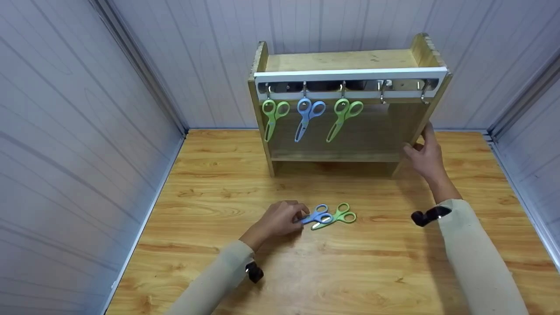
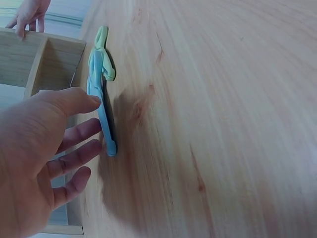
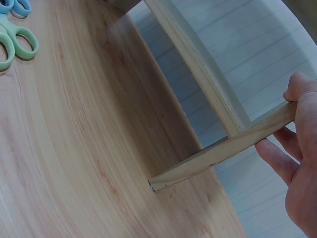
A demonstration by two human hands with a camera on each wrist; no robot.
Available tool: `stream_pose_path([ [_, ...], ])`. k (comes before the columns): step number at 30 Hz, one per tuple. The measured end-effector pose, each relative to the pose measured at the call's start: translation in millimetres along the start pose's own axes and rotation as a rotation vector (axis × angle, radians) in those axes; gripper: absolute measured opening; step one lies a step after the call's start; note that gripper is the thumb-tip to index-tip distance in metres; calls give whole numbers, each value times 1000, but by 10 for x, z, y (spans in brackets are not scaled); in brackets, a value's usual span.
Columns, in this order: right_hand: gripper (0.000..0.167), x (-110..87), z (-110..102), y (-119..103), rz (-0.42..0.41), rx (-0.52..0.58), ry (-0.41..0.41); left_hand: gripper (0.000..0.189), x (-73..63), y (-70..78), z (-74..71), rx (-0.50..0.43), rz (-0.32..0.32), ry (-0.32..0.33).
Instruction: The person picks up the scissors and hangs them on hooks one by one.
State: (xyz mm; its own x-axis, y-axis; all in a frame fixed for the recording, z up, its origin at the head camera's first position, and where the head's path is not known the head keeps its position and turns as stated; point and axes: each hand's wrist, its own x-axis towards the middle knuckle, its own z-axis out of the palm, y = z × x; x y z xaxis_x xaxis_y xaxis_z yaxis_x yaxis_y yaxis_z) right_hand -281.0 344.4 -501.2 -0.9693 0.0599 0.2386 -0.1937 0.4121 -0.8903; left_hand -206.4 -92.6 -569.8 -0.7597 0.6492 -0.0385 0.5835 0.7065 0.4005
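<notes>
Between thumb and fingers, my left hand (image 1: 282, 217) pinches the blade end of blue scissors (image 1: 321, 215). Their handles overlap the blade of green scissors (image 1: 343, 215) lying on the wooden table. In the left wrist view, the thumb is against the blue scissors (image 2: 101, 106) and the other fingers are spread below it. My right hand (image 1: 426, 155) grips the right side panel of a wooden shelf (image 1: 341, 155), thumb in front and fingers behind the edge. The right wrist view shows this grip on the panel (image 3: 223, 148) too.
A white hook rail (image 1: 350, 75) runs along the shelf's upper front. Green scissors (image 1: 271, 118), blue scissors (image 1: 306, 116) and more green scissors (image 1: 343, 116) hang from its left hooks. Two bare hooks (image 1: 383, 94) are at the right. Pale panel walls (image 1: 87, 131) enclose the table.
</notes>
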Motion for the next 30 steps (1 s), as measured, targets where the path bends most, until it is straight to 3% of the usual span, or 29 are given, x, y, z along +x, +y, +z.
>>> stream_pose_path([
  [13, 86, 4, -11, -11, 3, -26, -2, 21, 10, -34, -21, -11, -51, -78],
  [22, 88, 18, -13, 2, 6, -49, -1, 22, 25, -52, -14, -50, -62, -74],
  [30, 86, 4, -7, -3, 2, 4, -5, 21, 14, -59, -9, -65, -23, -67],
])
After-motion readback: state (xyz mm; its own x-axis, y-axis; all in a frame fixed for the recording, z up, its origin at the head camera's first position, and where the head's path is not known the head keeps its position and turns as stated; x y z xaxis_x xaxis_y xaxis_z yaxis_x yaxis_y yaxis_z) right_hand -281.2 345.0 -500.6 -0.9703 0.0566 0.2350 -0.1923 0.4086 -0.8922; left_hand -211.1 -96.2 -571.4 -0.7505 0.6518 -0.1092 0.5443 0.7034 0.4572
